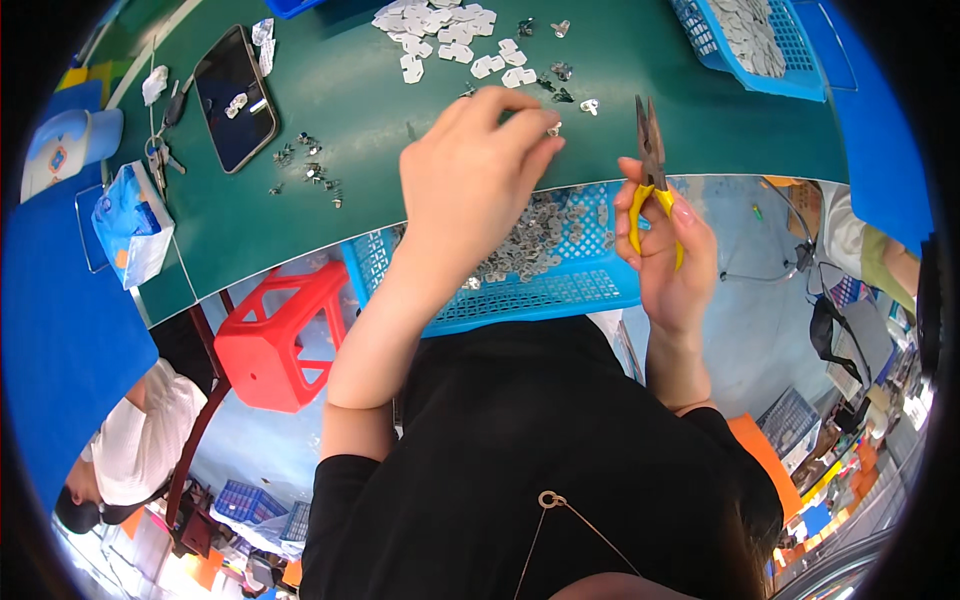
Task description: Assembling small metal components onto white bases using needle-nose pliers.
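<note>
My left hand [475, 165] is over the near edge of the green table, thumb and forefinger pinched on a small metal part [555, 129], of which only a bit shows. In my right hand [670, 235] are needle-nose pliers [650, 160] with yellow handles, jaws pointing away from me and slightly apart. Beyond my hands lie a pile of flat white pieces [440, 25] and a few small metal parts [562, 95]. Below the table edge, a blue plastic basket [490, 310] holds many small metal pieces, partly hidden by my left forearm.
At the far right stands another blue basket [800, 85] of flat pieces. A phone [235, 100], keys [160, 160], a tissue pack [133, 225] and small metal clips [315, 172] are on the left. A red stool [265, 350] stands below. Another person [150, 430] sits at lower left.
</note>
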Available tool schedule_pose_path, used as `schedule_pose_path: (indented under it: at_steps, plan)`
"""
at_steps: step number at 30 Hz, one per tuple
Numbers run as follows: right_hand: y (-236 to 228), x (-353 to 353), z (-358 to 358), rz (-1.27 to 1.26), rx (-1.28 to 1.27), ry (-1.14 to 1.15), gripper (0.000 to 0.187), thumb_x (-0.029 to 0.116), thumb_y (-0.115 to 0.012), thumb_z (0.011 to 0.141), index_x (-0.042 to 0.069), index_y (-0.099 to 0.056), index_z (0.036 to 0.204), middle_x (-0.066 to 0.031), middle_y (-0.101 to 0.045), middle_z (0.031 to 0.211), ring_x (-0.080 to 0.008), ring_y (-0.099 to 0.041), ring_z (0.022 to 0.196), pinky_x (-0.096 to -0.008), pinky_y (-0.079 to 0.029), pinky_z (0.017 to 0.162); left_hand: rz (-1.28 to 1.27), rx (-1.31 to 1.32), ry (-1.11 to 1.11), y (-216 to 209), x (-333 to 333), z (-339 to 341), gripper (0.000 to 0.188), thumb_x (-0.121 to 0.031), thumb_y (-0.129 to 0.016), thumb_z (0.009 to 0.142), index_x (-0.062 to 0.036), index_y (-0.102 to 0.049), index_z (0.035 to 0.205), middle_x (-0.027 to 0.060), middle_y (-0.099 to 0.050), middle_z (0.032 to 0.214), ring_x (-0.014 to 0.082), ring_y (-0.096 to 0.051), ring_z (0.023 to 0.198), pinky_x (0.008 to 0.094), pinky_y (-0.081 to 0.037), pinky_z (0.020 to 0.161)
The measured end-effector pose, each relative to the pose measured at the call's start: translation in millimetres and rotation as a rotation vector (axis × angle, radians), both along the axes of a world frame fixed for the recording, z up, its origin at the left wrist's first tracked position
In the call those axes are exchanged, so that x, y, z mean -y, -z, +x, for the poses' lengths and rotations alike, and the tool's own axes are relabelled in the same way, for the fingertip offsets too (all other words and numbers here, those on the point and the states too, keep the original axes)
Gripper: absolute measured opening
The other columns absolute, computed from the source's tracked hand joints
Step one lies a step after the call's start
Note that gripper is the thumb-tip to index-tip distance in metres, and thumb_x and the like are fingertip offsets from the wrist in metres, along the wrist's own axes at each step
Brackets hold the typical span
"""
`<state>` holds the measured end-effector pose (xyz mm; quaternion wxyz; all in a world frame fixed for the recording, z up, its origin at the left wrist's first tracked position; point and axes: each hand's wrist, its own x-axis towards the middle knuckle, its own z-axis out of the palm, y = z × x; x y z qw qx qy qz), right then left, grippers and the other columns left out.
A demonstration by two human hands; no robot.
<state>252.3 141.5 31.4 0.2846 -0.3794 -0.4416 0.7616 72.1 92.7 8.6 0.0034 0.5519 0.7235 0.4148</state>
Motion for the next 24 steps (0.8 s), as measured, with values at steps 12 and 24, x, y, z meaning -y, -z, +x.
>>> schedule_pose_path:
  at_steps: [12, 24]
  plan:
    - [14.7, 4.5, -5.3, 0.178, 0.07, -0.079, 0.049, 0.024, -0.042, 0.089, -0.013, -0.044, 0.12, -0.0107, -0.052, 0.096, -0.0096, -0.046, 0.071, -0.0195, -0.033, 0.053, -0.05, -0.111, 0.117, 10.9, -3.5, 0.9, 0.011, -0.009, -0.065, 0.071, -0.0085, -0.06, 0.08, 0.0003, -0.061, 0.085, 0.0193, -0.06, 0.075, 0.0311, -0.049, 0.058]
    - [25.2, 5.8, -6.9, 0.23, 0.085, -0.098, 0.041, 0.018, -0.041, 0.09, -0.011, -0.048, 0.119, -0.0097, -0.052, 0.096, -0.0083, -0.045, 0.07, -0.0191, -0.033, 0.053, -0.126, -0.053, 0.036, 4.9, 4.8, -0.6, 0.014, -0.01, -0.068, 0.072, -0.0075, -0.063, 0.085, 0.0043, -0.059, 0.083, 0.0216, -0.058, 0.075, 0.0317, -0.048, 0.061]
